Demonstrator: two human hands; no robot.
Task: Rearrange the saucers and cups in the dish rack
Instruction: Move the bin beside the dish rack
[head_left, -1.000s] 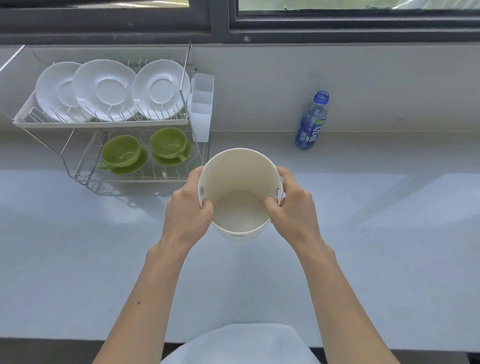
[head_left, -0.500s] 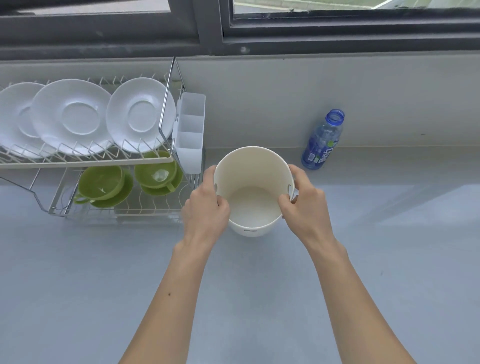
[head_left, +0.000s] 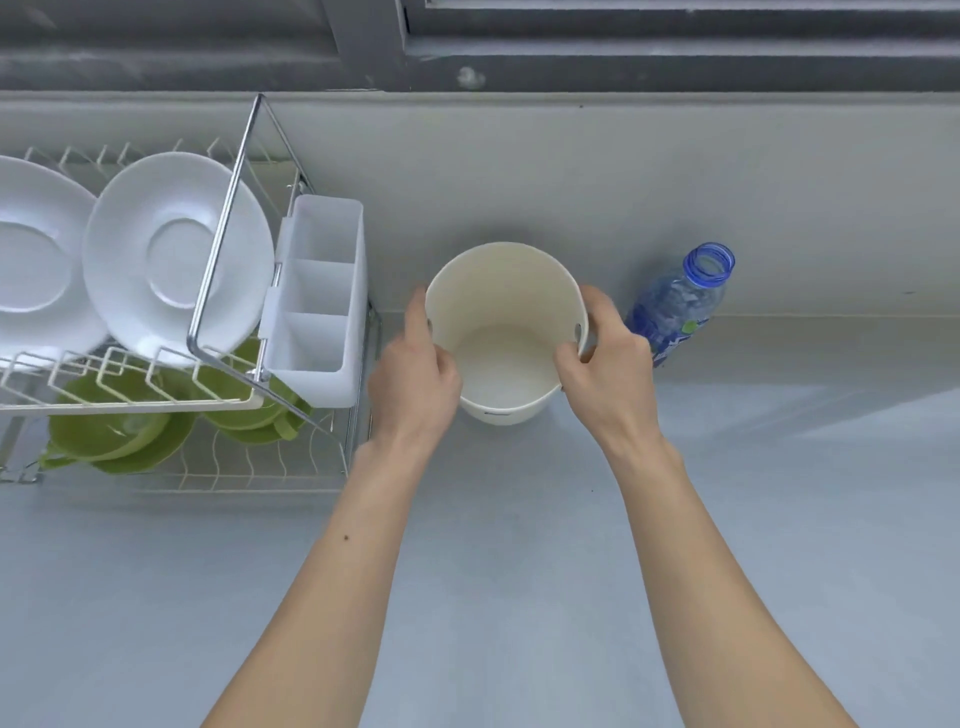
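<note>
Head view shows a two-tier wire dish rack (head_left: 218, 332) at left, with white round saucers (head_left: 171, 249) upright on top and green cups on green saucers (head_left: 119, 431) below. Its white plastic three-slot cutlery holder (head_left: 317, 306) stands just left of a cream round plastic bucket (head_left: 506, 332) (empty inside), and a blue uncapped plastic bottle (head_left: 675, 306) stands beyond it. Both hands clasp the bucket's rim: left hand (head_left: 413, 379) on its left edge, right hand (head_left: 608, 364) on its right, thumbs inside.
</note>
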